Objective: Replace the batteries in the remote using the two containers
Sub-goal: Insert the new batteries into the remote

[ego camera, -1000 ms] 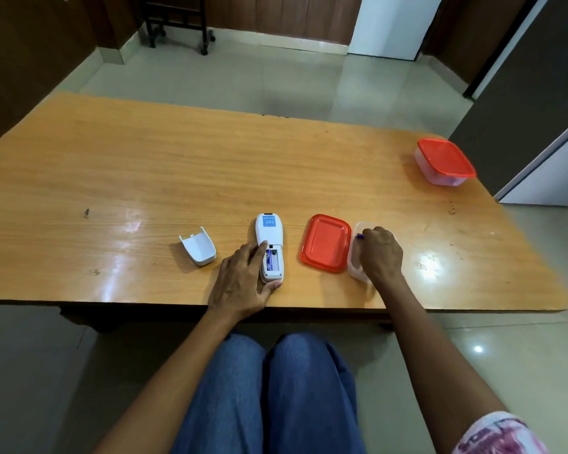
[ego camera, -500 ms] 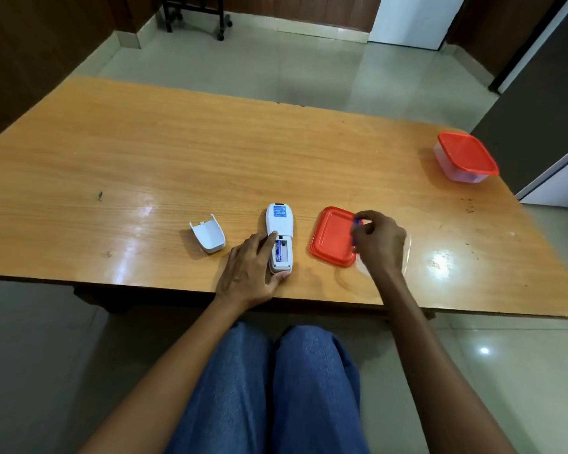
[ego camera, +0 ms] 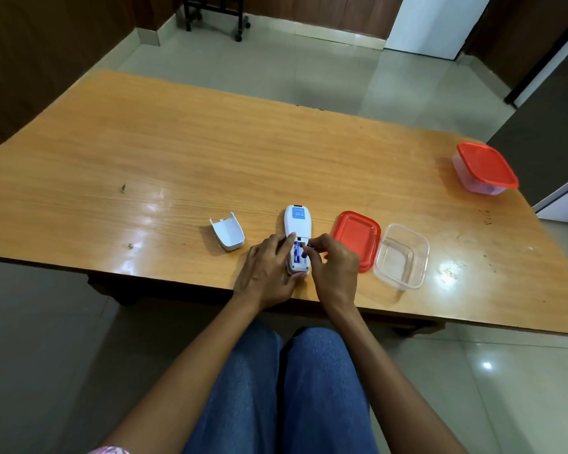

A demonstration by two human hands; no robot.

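Your left hand (ego camera: pixel 269 270) is wrapped around the near end of the white remote (ego camera: pixel 296 229), which lies face down near the near edge of the wooden table (ego camera: pixel 145 158), its battery compartment open. One blue battery (ego camera: pixel 296 253) sits in the left slot of that compartment. Your right hand (ego camera: pixel 333 267) has thumb and fingertips pinched together on a second battery (ego camera: pixel 309 246), small and mostly hidden, held at the right side of the compartment; whether it is seated cannot be told.

The white battery cover (ego camera: pixel 227 231) lies to the left of the remote, apart from it, inner side up. Just right of your right hand lies a loose red lid (ego camera: pixel 358 235), flat on the table. The clear open container (ego camera: pixel 402 255) stands just beside the lid on its right, touching or nearly so, with nothing visible inside. The second container (ego camera: pixel 484 168), closed with a red lid, stands well apart at the far right corner; its contents cannot be made out.
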